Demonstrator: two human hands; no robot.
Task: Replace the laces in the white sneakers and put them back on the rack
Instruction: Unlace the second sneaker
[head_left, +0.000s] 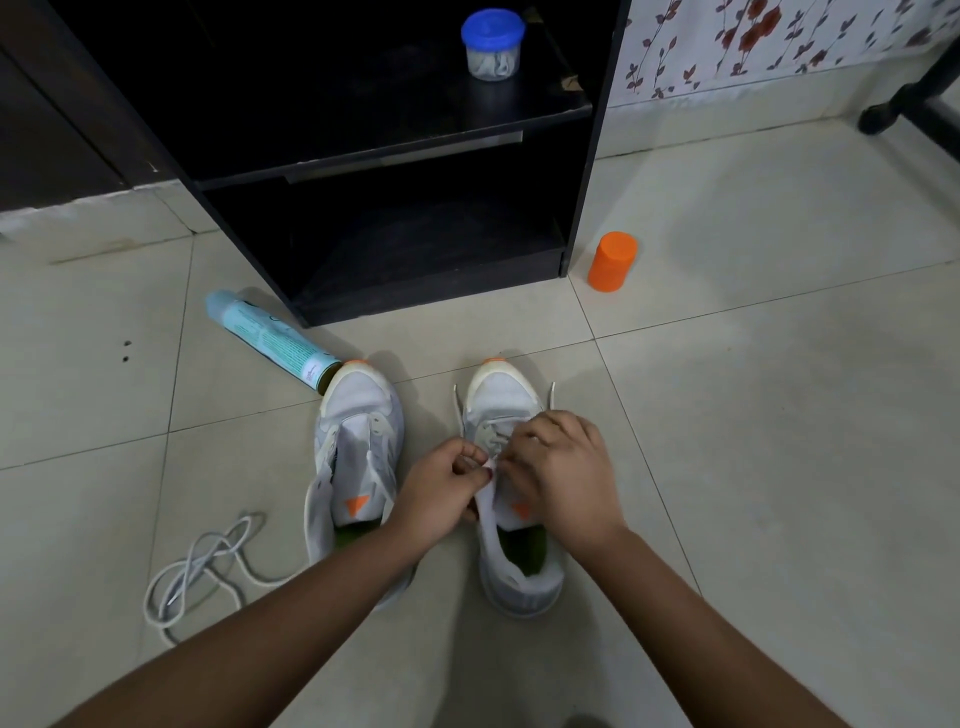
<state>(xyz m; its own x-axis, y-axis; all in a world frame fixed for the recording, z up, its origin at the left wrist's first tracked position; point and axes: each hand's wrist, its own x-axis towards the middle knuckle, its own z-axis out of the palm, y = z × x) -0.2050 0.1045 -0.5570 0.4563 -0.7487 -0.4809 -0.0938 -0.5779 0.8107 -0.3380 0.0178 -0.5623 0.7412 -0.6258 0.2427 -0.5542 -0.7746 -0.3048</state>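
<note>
Left hand (441, 488): thumb and forefinger pinch the lace (457, 410) over the tongue of the right sneaker (498, 389).
Right hand (561, 467): fingers curled down on the same lacing, pinching the lace right beside the left fingertips.
Right sneaker: on the floor (753, 415) in front of the rack (395, 150), toe toward it; partly laced, with two lace ends lying out on either side of the toe.
Left sneaker (358, 415): in front of the rack, just left of the right sneaker, toe toward the rack, tongue bare, green insole showing.
Loose lace (208, 566): coiled on the floor, farther from the rack, left of the left sneaker.
Jar (492, 47): on the rack's upper shelf near its right edge, blue lid on; something pale and bunched inside, what it is I cannot tell.
Tub (612, 261): orange, upright on the floor just right of the rack's foot; opaque, contents hidden.
Can (270, 338): lying on the floor by the rack's front left corner, its near end touching the left sneaker's toe.
</note>
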